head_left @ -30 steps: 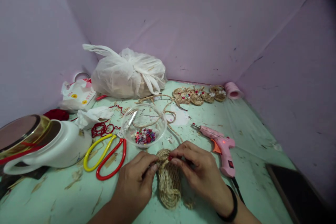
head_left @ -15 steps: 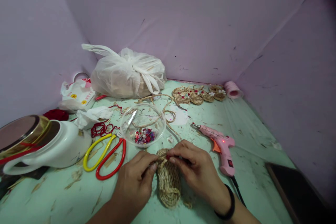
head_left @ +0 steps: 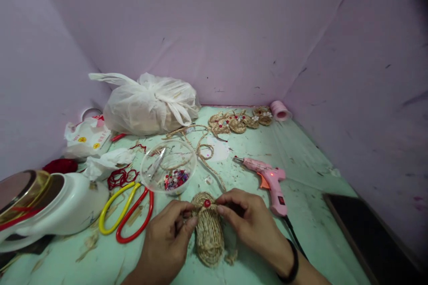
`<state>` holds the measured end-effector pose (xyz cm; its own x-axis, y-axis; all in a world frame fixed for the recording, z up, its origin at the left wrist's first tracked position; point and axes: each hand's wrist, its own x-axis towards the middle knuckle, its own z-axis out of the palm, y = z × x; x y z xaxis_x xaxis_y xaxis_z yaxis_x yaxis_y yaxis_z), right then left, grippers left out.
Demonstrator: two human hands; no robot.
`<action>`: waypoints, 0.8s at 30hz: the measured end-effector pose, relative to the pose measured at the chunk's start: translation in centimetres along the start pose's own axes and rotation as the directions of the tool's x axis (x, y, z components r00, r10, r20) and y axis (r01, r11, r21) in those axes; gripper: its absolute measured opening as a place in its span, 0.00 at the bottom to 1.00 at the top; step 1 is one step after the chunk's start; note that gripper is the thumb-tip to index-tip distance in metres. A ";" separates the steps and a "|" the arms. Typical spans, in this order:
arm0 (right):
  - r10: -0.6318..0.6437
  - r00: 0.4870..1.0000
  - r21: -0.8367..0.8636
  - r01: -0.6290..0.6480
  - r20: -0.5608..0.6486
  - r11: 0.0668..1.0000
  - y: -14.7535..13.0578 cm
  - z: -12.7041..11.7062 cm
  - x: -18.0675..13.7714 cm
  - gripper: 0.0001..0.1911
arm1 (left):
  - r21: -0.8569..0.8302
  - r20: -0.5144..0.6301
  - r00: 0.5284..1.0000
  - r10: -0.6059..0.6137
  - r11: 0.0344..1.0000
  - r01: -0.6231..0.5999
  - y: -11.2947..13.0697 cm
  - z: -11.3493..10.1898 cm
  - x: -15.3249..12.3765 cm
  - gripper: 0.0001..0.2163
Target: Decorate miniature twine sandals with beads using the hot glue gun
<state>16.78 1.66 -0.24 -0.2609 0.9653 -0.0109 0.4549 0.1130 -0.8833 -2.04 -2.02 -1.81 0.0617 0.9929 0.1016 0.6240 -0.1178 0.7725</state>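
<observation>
Jute slipper [head_left: 209,236], 1 piece, coiled from twine, lying low and centre on the green table [head_left: 301,160] between your hands. 1 red bead [head_left: 207,203] sits on its upper band. Your left hand [head_left: 167,240] pinches the band's left edge, thumb and forefinger closed on it; your right hand [head_left: 249,220] pinches the right edge beside the bead. Judged light, soft and rough, so it should not slip, but squeezing could bend the coils: hold it by the band's edges or the sole's rim, clear of the bead.

Just beyond: 1 clear bowl [head_left: 169,171] holding mixed beads. Left of it: 2 pairs of scissors [head_left: 125,211], yellow and red handles. Right: 1 pink glue gun [head_left: 270,182], lamp lit, near your right hand. Far edge: a row of finished jute pieces [head_left: 239,121], 1 tied white bag [head_left: 150,104].
</observation>
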 end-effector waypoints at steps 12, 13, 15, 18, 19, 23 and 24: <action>-0.075 0.997 0.090 0.072 0.023 0.993 -0.4 -0.5 -0.1 0.04 | -0.115 -0.042 0.997 -0.067 0.991 0.062 1.0 0.9 1.0 0.06; -0.084 0.996 0.107 0.079 0.035 0.991 -0.2 -0.6 0.0 0.05 | -0.122 -0.049 0.996 -0.077 0.990 0.070 1.1 0.9 1.1 0.06; -0.086 0.995 0.135 0.080 0.045 0.988 0.2 -0.7 0.3 0.06 | -0.134 -0.061 0.992 -0.107 0.986 0.098 1.2 1.1 1.3 0.07; -0.083 0.996 0.125 0.077 0.040 0.989 0.6 -0.5 0.6 0.05 | -0.139 -0.052 0.991 -0.123 0.984 0.115 1.1 1.1 1.4 0.07; -0.086 0.996 0.105 0.081 0.037 0.991 0.6 -0.4 0.6 0.06 | -0.140 -0.041 0.992 -0.123 0.983 0.116 1.1 1.2 1.4 0.07; -0.123 0.992 -0.065 0.123 -0.007 0.990 0.3 0.3 0.3 0.07 | -0.168 -0.053 0.987 -0.154 0.975 0.143 1.2 1.2 1.4 0.05; -0.139 0.990 -0.105 0.137 -0.011 0.985 0.2 0.4 0.2 0.07 | -0.169 -0.065 0.985 -0.158 0.975 0.145 1.2 1.2 1.4 0.04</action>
<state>16.50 1.76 -0.65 -0.3123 0.9428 0.1170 0.5017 0.2683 -0.8224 -0.26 -0.76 -1.47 -0.0884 0.9959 0.0193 0.4858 0.0262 0.8737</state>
